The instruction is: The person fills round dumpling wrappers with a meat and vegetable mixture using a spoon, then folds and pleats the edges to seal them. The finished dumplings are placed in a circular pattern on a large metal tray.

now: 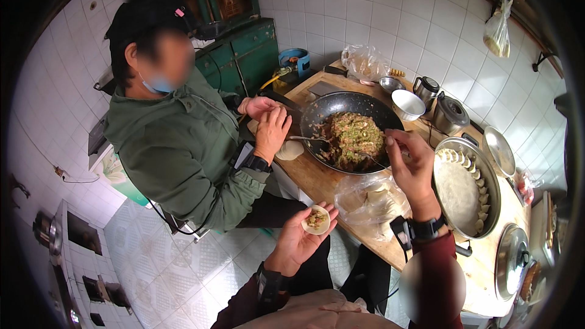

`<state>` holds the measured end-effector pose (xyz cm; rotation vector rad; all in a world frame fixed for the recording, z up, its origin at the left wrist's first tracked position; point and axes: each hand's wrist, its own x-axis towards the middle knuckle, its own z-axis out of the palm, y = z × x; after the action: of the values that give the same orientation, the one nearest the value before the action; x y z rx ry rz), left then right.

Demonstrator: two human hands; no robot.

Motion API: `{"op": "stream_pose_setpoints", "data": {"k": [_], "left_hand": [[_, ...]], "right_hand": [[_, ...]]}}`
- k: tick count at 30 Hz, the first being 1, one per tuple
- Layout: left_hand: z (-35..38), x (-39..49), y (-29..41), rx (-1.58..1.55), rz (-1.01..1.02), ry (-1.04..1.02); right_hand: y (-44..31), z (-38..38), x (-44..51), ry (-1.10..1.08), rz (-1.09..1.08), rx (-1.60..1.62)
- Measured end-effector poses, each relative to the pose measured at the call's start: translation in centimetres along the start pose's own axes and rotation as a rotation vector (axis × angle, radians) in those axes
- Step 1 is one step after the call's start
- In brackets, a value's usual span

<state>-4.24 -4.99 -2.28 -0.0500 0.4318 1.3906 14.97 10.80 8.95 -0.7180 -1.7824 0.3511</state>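
Note:
My left hand (297,242) is palm up below the table edge, holding a round dough wrapper (316,220) with chopped filling on it. Over the right rim of a black wok (320,105) is my right hand (413,164), its thumb and fingertips raised beside the rim; whether it grips anything is unclear. The wok holds a mound of green and pinkish minced filling (358,135), with two metal spoons resting in it. A clear plastic bag with dough wrappers (377,201) lies in front of the wok. To the right, a round steamer pan (496,212) has filled dumplings along its rim.
A co-worker in a green jacket (173,146) sits at the left, hands (269,128) together near the wok handle. Behind the wok are a white bowl (408,105), metal pots (450,114) and a plastic bag (365,61). A metal lid (509,260) lies at the right table edge.

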Motion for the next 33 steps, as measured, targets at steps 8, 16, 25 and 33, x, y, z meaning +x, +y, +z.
{"op": "stream_pose_setpoints", "data": {"k": [8,16,25,33], "left_hand": [[0.2,0.0,0.8,0.076,0.018,-0.001],[2.0,-0.2,0.8,0.031,0.022,-0.062],[4.8,-0.6,-1.4,0.096,0.037,-0.020],[4.3,-0.2,-3.8,0.057,-0.042,-0.120]], "right_hand": [[5.6,0.5,-1.0,-0.062,0.028,-0.458],[2.2,-0.3,-4.6,-0.247,0.309,0.078],[-4.0,0.4,-10.6,-0.286,0.480,0.483],[-4.6,-1.9,-12.3,-0.301,0.336,0.347]]}}
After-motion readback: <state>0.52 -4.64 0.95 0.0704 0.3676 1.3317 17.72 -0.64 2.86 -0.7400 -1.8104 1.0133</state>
